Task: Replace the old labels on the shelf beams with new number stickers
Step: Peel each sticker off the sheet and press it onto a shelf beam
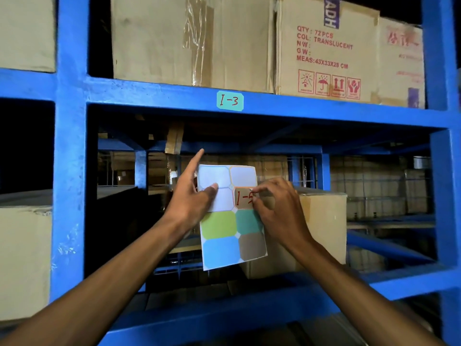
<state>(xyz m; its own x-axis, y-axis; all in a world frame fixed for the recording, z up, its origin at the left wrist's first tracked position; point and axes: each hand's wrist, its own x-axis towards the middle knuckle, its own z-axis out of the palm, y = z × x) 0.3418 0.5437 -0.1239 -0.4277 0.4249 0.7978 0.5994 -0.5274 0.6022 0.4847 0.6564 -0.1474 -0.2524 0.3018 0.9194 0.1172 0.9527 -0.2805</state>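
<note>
L hand (194, 198) grips sticker sheet (233, 231) – R hand (277, 208) pinches its I-5 sticker (243, 198).

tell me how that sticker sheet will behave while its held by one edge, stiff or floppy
Probably floppy: the sticker sheet looks paper-thin, and its lower half hangs free below the left hand. Likely very light, since a thumb pinch carries it. It may flex as the right hand fingers pick at the brown "I-5" sticker.
</note>
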